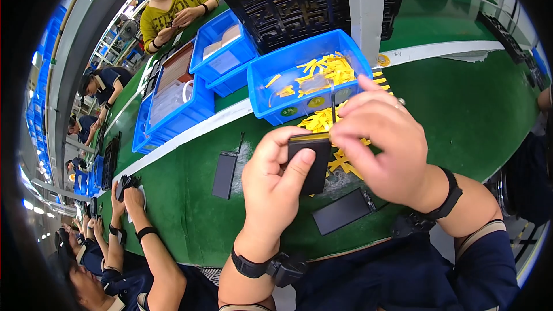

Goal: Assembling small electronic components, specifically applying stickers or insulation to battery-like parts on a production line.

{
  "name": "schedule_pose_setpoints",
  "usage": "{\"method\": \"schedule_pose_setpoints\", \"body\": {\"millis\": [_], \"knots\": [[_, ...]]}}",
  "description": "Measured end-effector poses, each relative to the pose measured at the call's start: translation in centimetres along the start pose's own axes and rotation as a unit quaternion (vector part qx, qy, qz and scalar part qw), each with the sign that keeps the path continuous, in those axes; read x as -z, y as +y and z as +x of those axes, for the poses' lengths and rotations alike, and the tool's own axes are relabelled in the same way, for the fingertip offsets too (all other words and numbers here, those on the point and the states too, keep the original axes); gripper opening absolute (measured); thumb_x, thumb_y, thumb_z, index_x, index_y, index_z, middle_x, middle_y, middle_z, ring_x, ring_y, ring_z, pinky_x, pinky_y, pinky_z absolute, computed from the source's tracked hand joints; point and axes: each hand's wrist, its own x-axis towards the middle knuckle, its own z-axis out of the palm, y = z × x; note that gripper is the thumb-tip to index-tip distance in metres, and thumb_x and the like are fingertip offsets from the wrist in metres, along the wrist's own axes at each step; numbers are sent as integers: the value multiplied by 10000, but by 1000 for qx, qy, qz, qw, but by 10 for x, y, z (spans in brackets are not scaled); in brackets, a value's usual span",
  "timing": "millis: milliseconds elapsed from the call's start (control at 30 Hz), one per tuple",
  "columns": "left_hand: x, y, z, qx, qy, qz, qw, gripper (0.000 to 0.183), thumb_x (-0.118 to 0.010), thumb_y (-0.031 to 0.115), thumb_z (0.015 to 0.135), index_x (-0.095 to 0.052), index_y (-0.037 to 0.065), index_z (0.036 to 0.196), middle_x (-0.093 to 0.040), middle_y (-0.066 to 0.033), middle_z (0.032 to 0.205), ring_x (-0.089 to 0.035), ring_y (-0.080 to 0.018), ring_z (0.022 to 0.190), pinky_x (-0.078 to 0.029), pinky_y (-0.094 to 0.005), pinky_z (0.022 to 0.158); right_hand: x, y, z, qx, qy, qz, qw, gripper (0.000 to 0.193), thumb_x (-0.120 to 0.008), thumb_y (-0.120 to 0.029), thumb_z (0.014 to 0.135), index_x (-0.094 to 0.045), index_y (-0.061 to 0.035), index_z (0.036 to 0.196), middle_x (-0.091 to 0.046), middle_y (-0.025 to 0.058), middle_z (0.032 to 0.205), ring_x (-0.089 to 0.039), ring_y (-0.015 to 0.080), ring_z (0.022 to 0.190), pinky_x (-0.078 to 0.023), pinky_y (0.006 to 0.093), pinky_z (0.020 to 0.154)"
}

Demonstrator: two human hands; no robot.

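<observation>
My left hand (273,178) is closed round a flat black battery pack (311,167), thumb across its face. A yellow strip (314,136) runs along the pack's top edge, and a thin black ribbon cable (333,106) stands up from its right corner. My right hand (383,132) has its fingers drawn together at that corner, slightly blurred; what they pinch is hidden. Two similar packs lie on the green table, one pack (224,174) left of my left hand, another pack (344,211) below my right. Loose yellow strips (343,164) lie behind and beneath my hands.
Beyond my hands stands a blue bin (259,89) with yellow strips inside. More blue bins (196,106) and a black tray (288,8) stand to the left and behind. A co-worker's hands (129,193) work at the left; a person in yellow (184,3) sits across the green table (190,219).
</observation>
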Motion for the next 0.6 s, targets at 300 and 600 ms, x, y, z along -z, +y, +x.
{"method": "schedule_pose_setpoints", "body": {"millis": [300,600], "knots": [[-1,-1,0,13,6,-39,999,225,-554,35,891,-496,-25,1100,-652,-76,938,-587,-69,833,-461,-196,722,-6,8,-1,-95,-22,133,986,75,-631,23,718,-592,-9,773,-604,96,705,-578,244,681,-455,331,636],[0,-1,0,20,12,-57,998,231,-554,29,890,-497,-26,1107,-655,-75,936,-583,-64,827,-457,-192,721,-6,9,0,-90,-14,105,990,65,-633,2,730,-589,-10,776,-609,98,725,-585,244,693,-455,329,656]]}}
